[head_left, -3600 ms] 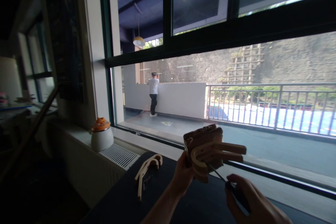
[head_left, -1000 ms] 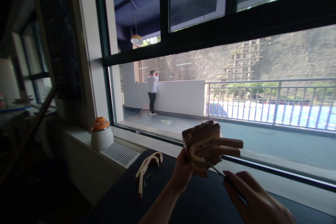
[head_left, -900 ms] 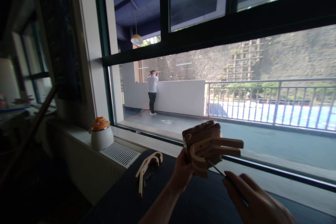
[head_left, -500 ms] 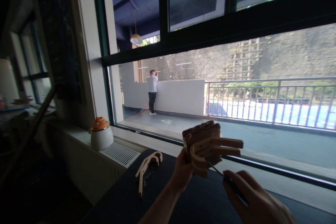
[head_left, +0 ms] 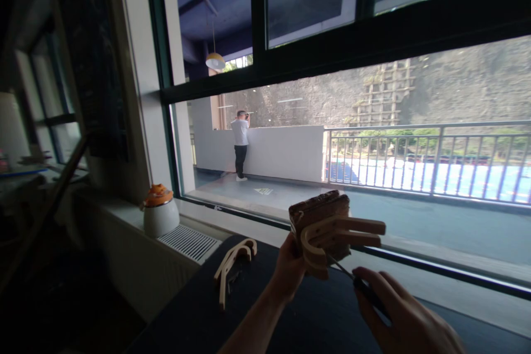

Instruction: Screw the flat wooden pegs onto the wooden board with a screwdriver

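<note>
Moved: since a second ago, your right hand has re-set slightly on the dark-handled tool, more handle showing; wooden hook piece about where it was.
Right fingers: clamped round the handle.
Tool axis: diagonal, handle lower right, thin shaft up-left to the hook piece's curved end; tip hidden.
Left hand: thumb side clamped on the brown block; other fingers hidden, so can't tell whether they grip the hook piece too.
Hook piece: in front of the block, above the dark table; long axis roughly level, bend to your left, two legs pointing right.
Spare hooks: on the table, bends away from you, legs toward you; small bits beside.
Sill: white pot, orange top.
Outside: person in white top at low wall.
</note>
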Available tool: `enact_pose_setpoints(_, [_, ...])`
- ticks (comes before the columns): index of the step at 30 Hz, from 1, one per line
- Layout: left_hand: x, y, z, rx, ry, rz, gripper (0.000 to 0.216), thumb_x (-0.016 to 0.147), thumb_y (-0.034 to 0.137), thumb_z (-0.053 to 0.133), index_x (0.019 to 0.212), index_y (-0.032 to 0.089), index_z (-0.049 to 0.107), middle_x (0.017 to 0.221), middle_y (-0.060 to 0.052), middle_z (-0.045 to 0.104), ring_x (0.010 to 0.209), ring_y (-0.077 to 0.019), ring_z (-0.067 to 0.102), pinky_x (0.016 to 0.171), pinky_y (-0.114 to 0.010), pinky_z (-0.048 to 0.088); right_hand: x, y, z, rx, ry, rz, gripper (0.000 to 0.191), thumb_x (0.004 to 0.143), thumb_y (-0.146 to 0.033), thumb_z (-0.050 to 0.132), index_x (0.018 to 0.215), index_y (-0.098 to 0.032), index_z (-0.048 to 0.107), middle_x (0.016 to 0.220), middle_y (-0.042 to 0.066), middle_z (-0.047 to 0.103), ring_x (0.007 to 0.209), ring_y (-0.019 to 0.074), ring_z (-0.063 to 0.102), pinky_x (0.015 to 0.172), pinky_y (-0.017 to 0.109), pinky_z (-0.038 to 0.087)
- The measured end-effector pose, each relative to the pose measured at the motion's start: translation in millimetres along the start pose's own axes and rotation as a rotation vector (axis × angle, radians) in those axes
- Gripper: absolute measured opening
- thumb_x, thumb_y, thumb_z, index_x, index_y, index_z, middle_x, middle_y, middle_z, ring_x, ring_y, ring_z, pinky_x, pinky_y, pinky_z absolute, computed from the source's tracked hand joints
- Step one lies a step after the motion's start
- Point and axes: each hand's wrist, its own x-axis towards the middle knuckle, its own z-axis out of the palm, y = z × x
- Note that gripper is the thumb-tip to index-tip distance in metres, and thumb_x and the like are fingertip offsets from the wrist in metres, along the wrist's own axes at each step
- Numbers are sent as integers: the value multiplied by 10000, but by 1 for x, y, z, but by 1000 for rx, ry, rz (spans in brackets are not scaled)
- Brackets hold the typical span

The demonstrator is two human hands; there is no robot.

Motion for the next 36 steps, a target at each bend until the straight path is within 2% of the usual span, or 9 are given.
enact_pose_setpoints(5, [0, 5, 3, -31, 12, -24, 442, 579, 235, 841, 972, 144, 660, 803, -32, 678, 684, -128, 581, 570, -196, 437, 1, 3, -2, 65, -53, 29, 249, 905, -341, 399, 933, -287, 641, 768, -17, 687, 466, 96, 643, 342, 145, 396])
enact_pose_setpoints(10, [-1, 4, 3, -30, 12, -12, 448, 575, 242, 845, 975, 146, 669, 830, -41, 689, 712, -142, 598, 587, -203, 451, -3, 4, 3, 80, -100, 81, 234, 898, -364, 423, 842, -280, 634, 753, -4, 699, 482, 130, 662, 359, 173, 410])
enact_pose_setpoints(14, [-1, 2, 2, -3, 7, -5, 454, 582, 249, 842, 992, 153, 674, 842, -41, 691, 712, -145, 601, 596, -211, 458, -5, 5, 6, 63, -94, 100, 199, 831, -292, 488, 989, -298, 608, 844, -4, 738, 532, 164, 692, 381, 192, 446])
enact_pose_setpoints(17, [-2, 2, 1, 6, 9, -7, 438, 588, 256, 839, 980, 151, 676, 806, -31, 679, 665, -129, 585, 575, -208, 447, -4, 5, 5, 54, -61, 59, 192, 844, -267, 451, 952, -294, 608, 809, -19, 725, 500, 141, 676, 359, 180, 427])
enact_pose_setpoints(23, [-1, 4, 3, -32, 6, -17, 447, 576, 243, 845, 972, 141, 664, 797, -33, 674, 674, -127, 579, 573, -202, 444, -1, 4, 1, 51, -49, 17, 234, 900, -347, 414, 928, -287, 639, 782, -22, 674, 463, 93, 641, 340, 146, 403])
enact_pose_setpoints(27, [-1, 4, 4, -36, 14, -16, 476, 560, 252, 852, 983, 144, 661, 814, -35, 681, 698, -139, 592, 583, -208, 451, -3, 6, 3, 65, -59, 48, 272, 915, -343, 394, 955, -283, 656, 796, -11, 694, 505, 107, 669, 355, 147, 417])
enact_pose_setpoints(32, [-2, 2, 2, -8, 7, -11, 466, 582, 276, 848, 989, 146, 663, 848, -48, 686, 723, -151, 607, 599, -214, 462, -3, 4, 4, 20, -44, 51, 217, 862, -301, 458, 975, -287, 642, 812, -17, 727, 489, 134, 675, 348, 173, 425])
enact_pose_setpoints(36, [-1, -1, 0, -2, -6, -7, 447, 608, 261, 836, 1005, 154, 661, 846, -42, 683, 708, -140, 599, 606, -216, 461, -3, 3, 1, -11, -39, 14, 215, 885, -313, 433, 958, -310, 634, 803, -37, 704, 478, 113, 661, 337, 167, 406])
